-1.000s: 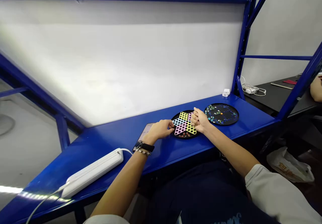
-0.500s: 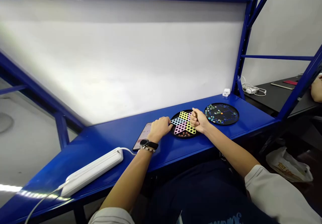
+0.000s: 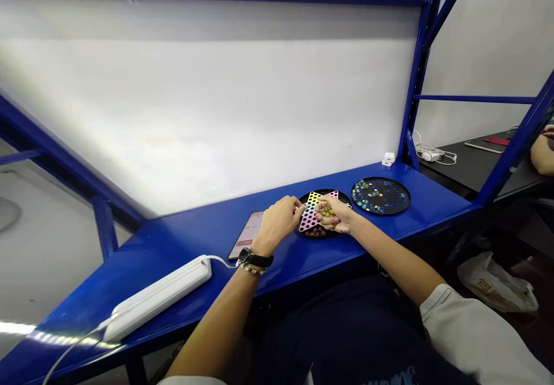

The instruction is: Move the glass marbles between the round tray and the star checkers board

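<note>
A star-shaped Chinese checkers board (image 3: 309,220) with pink, yellow and light-blue holed areas lies in a round black tray (image 3: 303,234). Reddish marbles (image 3: 318,231) show beneath its near edge. My right hand (image 3: 337,214) is cupped over the board's right side, fingers curled round small yellow-green marbles (image 3: 328,212). At the board's left point is my left hand (image 3: 281,219), back upward, thumb and fingertips drawn together; anything between them is too small to make out. It wears a dark watch and a beaded bracelet.
A second round black tray (image 3: 381,195) with blue and green marbles stands to the right. Left of the board lie a tablet-like screen (image 3: 246,236) and a white power strip (image 3: 158,298) with cables. A white charger (image 3: 388,159) sits near the blue post (image 3: 418,79).
My right hand has turned from a fist into a palm-up cup and lowered slightly left, showing yellow-green marbles. My left hand has lifted a little from the board's left point.
</note>
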A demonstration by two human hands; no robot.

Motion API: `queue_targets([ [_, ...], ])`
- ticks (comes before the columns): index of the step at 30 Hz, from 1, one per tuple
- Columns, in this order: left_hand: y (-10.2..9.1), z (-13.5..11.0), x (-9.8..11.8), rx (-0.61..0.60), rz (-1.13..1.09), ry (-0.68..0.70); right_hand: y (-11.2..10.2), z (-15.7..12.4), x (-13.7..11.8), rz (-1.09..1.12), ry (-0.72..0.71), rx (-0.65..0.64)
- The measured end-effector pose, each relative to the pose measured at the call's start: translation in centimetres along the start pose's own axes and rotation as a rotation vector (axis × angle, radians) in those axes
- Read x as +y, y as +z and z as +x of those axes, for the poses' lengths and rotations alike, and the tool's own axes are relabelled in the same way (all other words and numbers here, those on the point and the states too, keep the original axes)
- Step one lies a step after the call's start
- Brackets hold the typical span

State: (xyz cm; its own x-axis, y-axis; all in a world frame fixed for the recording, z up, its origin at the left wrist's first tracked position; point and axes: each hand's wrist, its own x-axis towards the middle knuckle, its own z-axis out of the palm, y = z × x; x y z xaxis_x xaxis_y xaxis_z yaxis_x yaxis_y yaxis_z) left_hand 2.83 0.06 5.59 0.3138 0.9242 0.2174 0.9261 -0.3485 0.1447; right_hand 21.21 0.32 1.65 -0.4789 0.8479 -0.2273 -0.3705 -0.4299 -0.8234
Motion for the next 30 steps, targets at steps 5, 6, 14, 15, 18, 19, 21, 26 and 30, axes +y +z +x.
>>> queue_targets([
  [5,-0.2,-0.2,3.6,0.096,-0.208,0.220,0.4,-0.4,-0.1,-0.004,0.046,-0.088],
  [6,-0.1,-0.1,4.2,0.092,-0.205,0.245,0.4,-0.4,-0.1,-0.007,0.028,-0.066],
  [14,1.2,-1.6,2.4,0.076,-0.307,0.187,-3.1,-1.7,-3.3,-0.716,-0.388,0.449],
  [15,1.4,-2.0,1.9,0.005,-0.284,0.213,-4.2,-2.4,-4.0,-0.923,-0.444,0.584],
  [18,1.8,-3.0,0.9,-0.148,-0.220,0.266,-7.5,-4.2,-5.6,-1.459,-0.237,0.896],
  [19,2.0,-3.2,0.8,-0.157,-0.206,0.268,-8.5,-4.7,-5.9,-1.545,-0.131,0.945],
  [21,2.2,-3.4,0.7,-0.146,-0.185,0.272,-9.9,-5.1,-6.1,-1.610,0.050,0.978],
  [26,2.2,-3.4,0.9,-0.142,-0.162,0.307,-10.8,-5.0,-5.9,-1.612,0.184,0.982],
  [30,2.1,-3.3,0.5,-0.128,-0.176,0.325,-10.3,-5.0,-6.1,-1.635,0.135,1.001],
])
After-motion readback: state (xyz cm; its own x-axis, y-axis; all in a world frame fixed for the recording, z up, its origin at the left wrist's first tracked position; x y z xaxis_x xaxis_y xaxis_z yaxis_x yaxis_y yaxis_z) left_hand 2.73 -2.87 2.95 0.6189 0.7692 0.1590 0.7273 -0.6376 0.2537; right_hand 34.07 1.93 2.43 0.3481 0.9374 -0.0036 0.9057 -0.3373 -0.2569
